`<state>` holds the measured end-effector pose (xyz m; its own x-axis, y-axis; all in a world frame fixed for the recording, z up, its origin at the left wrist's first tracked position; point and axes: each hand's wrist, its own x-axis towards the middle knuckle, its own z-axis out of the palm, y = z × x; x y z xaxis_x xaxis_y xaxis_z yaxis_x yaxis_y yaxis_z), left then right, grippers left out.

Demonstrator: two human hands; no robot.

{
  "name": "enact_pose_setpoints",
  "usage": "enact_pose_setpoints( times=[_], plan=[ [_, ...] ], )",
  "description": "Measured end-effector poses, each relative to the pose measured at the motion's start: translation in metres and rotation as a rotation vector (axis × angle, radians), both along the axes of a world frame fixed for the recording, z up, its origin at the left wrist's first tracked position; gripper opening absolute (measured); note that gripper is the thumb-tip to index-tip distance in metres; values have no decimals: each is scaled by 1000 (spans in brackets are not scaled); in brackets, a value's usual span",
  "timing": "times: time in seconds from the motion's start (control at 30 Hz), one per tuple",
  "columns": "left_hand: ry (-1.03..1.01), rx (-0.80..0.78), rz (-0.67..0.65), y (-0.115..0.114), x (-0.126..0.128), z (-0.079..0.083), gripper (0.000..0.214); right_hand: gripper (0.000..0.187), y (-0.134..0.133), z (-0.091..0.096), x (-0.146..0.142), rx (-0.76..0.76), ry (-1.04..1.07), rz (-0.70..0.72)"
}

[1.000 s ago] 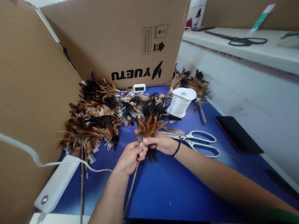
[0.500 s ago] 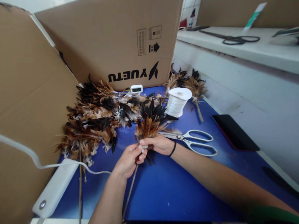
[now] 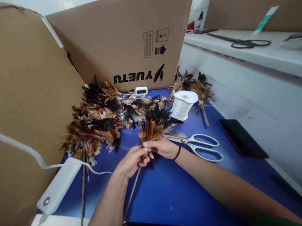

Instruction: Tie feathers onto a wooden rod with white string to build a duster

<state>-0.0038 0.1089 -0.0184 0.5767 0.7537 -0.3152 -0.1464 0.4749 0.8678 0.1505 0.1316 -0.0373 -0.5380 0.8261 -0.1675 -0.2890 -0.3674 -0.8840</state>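
My left hand (image 3: 130, 161) and my right hand (image 3: 162, 147) meet over the blue table (image 3: 171, 190), both pinched on a small bunch of brown feathers (image 3: 150, 130) at the top of a thin stick (image 3: 131, 192). The stick runs down toward me under my left forearm. A black band sits on my right wrist. Behind the bunch lies a large pile of brown, black and white feathers (image 3: 100, 119). A white spool of thread (image 3: 183, 105) stands just beyond my right hand.
White-handled scissors (image 3: 199, 146) lie right of my right hand, a black phone (image 3: 242, 143) further right. A white power bank (image 3: 58, 183) with cable sits at left beside another stick (image 3: 82, 195). Cardboard walls (image 3: 126, 39) enclose the back and left. A finished feather stick (image 3: 200, 89) lies behind the spool.
My hands stay on the feather bunch, with the fingers shifting slightly around its base. The view has moved a little; nothing else has changed.
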Motion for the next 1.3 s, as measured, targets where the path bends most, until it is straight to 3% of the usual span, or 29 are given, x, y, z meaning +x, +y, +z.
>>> enact_pose_setpoints(
  times=[0.13,0.33,0.87,0.97,1.07,1.17,1.3],
  plan=[
    [9,-2,-33,1,0,0,38,31,-2,3,-1,-27,-34,3],
    [38,-62,-36,-1,2,0,40,27,-3,5,-2,-118,-43,-139],
    [53,-16,33,-5,8,0,41,34,-6,2,-2,-96,-112,-62],
    [-9,-50,1,-5,9,-2,36,33,-7,1,-2,-92,-125,-61],
    [-8,-85,58,-5,10,-3,23,33,-6,2,0,-62,-153,-20],
    [16,-106,101,-6,11,-2,19,35,-6,10,9,34,-314,18],
    [112,-122,150,-4,14,-3,21,34,-14,37,26,432,-944,13]
  ],
)
